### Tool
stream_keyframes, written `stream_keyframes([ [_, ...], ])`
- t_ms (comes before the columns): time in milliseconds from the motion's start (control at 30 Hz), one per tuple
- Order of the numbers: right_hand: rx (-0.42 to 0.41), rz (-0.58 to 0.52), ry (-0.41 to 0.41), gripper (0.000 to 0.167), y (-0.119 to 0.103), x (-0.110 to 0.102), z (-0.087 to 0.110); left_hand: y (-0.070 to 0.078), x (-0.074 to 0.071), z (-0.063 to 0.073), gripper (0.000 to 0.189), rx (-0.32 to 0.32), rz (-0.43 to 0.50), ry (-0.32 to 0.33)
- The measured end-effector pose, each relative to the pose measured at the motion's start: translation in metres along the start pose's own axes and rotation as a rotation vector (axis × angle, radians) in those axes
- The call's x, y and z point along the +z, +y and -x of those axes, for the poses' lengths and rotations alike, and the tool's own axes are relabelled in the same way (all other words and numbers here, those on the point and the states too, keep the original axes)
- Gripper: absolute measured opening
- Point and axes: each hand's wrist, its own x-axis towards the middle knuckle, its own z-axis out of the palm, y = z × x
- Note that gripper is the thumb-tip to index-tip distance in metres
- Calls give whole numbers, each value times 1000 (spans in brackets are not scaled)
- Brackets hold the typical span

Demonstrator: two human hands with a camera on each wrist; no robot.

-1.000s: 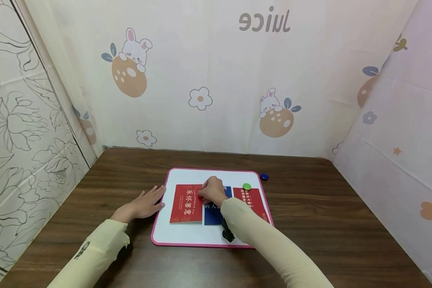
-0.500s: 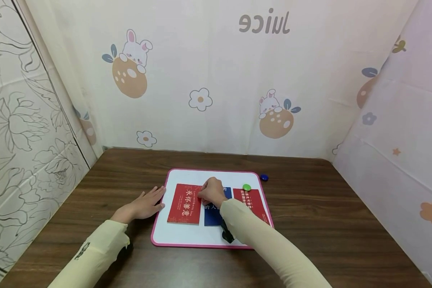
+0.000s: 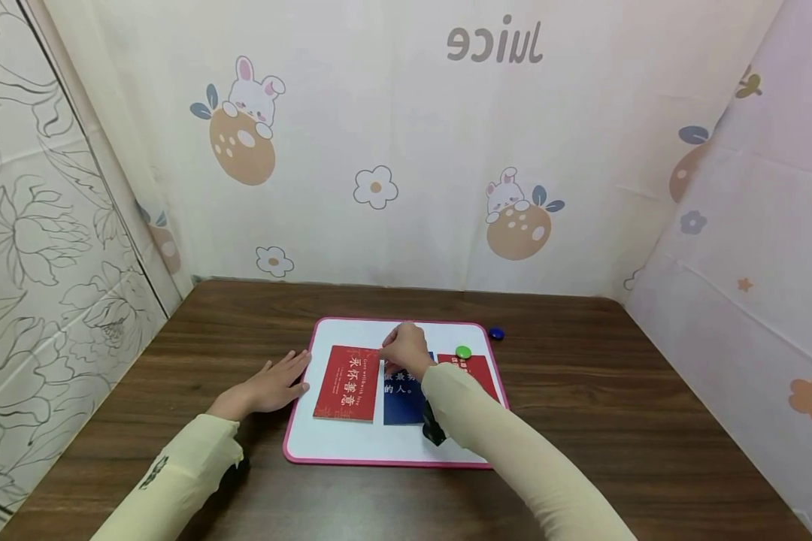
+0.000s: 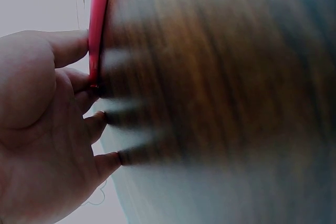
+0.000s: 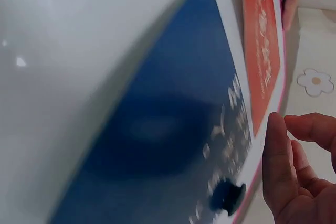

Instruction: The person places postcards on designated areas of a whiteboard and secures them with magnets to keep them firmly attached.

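Note:
A whiteboard (image 3: 325, 443) with a pink rim lies on the table, with three printed cards on it. My left hand (image 3: 271, 385) rests at its left edge, fingers straight, the thumb against the pink rim (image 4: 97, 22) in the left wrist view. At the top right corner of the left red card (image 3: 348, 387) is my right hand (image 3: 409, 349), thumb and forefinger tips close together, no card seen between them. Partly under that hand lies the blue card (image 3: 402, 406), bearing a dark round magnet (image 5: 229, 196). The right red card (image 3: 480, 372) has a green magnet (image 3: 463, 352).
Just off the board's upper right corner, a blue magnet (image 3: 497, 333) lies on the brown wooden table (image 3: 582, 376). A patterned curtain (image 3: 419, 248) hangs along the table's back edge, and more printed cloth covers both sides.
The left red card has shifted slightly left at its lower end. My right hand has since slid up from the card's right edge to its top corner. My left hand stays put.

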Motion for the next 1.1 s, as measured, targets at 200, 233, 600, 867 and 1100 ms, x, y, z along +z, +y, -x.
stream_keyframes([
  [200,19,-14,43,7,-2,-17,-5,1,0,0,62,-6,-1,0],
  [233,25,-14,51,7,-1,-20,-6,1,0,1,62,-8,-3,0],
  [600,105,-4,119,5,4,-47,-18,2,0,2,63,-13,-2,3],
  [867,128,14,143,7,8,-68,-24,1,0,1,64,-14,-3,0],
  [1100,156,33,158,10,14,-82,-27,1,0,0,65,-14,-2,1],
])
